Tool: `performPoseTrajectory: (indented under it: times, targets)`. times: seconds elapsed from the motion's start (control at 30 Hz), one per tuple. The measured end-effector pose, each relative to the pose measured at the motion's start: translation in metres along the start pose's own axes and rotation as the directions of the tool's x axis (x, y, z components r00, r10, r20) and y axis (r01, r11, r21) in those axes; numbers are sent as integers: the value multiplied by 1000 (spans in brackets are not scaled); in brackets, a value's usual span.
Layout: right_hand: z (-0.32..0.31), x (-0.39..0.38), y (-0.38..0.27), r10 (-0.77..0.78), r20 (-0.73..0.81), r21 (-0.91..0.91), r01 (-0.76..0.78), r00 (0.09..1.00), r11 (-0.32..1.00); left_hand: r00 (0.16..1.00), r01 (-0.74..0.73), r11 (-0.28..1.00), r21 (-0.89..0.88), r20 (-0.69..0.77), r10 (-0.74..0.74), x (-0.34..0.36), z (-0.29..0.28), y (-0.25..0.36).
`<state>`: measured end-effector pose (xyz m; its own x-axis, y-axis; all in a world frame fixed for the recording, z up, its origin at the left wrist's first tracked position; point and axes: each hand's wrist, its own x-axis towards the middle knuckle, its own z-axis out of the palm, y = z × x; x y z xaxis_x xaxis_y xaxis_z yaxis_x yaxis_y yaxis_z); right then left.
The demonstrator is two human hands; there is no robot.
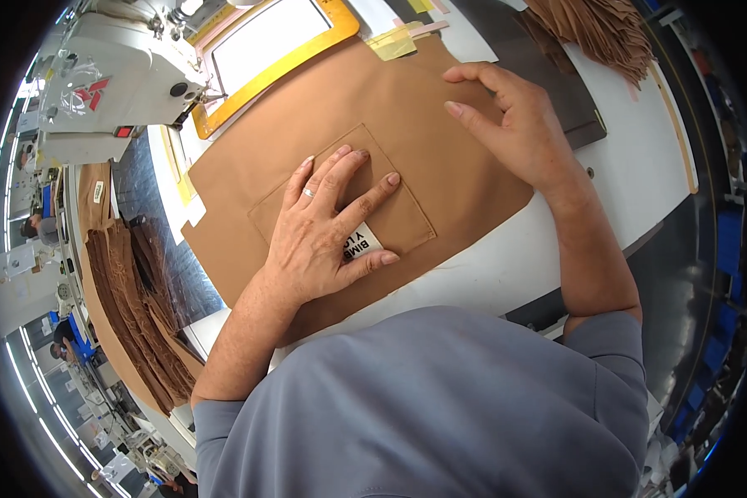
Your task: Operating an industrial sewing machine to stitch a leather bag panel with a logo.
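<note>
A brown fabric panel [473,199] lies on the white worktable, with a stitched square pocket piece [411,224] on it. My left hand [324,224] rests spread over that square, fingers apart, partly covering a cream printed label [358,244]. My right hand [506,129] is at the panel's upper right, thumb and curved forefinger apart, holding nothing; whether it touches the fabric I cannot tell. A sewing machine [116,83] with a yellow-bordered clamp frame [274,62] stands at the upper left, next to the panel's top edge.
Brown folded pieces [133,299] are piled at the left on the worktable [656,166]. More stacked brown pieces [589,37] sit at the back right, beside a dark board [589,116]. Other people [46,228] at workstations appear along the far left.
</note>
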<state>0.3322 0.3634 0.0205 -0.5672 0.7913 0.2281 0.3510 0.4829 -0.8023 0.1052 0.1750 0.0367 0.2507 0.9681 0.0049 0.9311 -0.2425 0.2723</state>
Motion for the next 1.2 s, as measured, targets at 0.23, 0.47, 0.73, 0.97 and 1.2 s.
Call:
performPoseTrajectory:
  times: [0.23,0.47,0.73,0.97,1.2]
  targets:
    - [11,2,10,-198,-101,16,200,975,980,999,5,986,166,-47,3,-28,-9,16]
    - [-84,-14,-14,-285,-273,-135,257,919,957,995,61,997,50,-78,-57,-64,6,0]
    - [-289,-77,90,48,-509,-72,-98,860,993,987,-158,987,10,15,157,-21,7,32]
    - [-343,-84,177,-7,-610,-660,-503,793,558,965,-258,966,-23,31,259,4,9,39]
    - [-256,-46,191,116,-469,-696,-447,876,562,993,-113,994,-12,-33,113,-8,7,21]
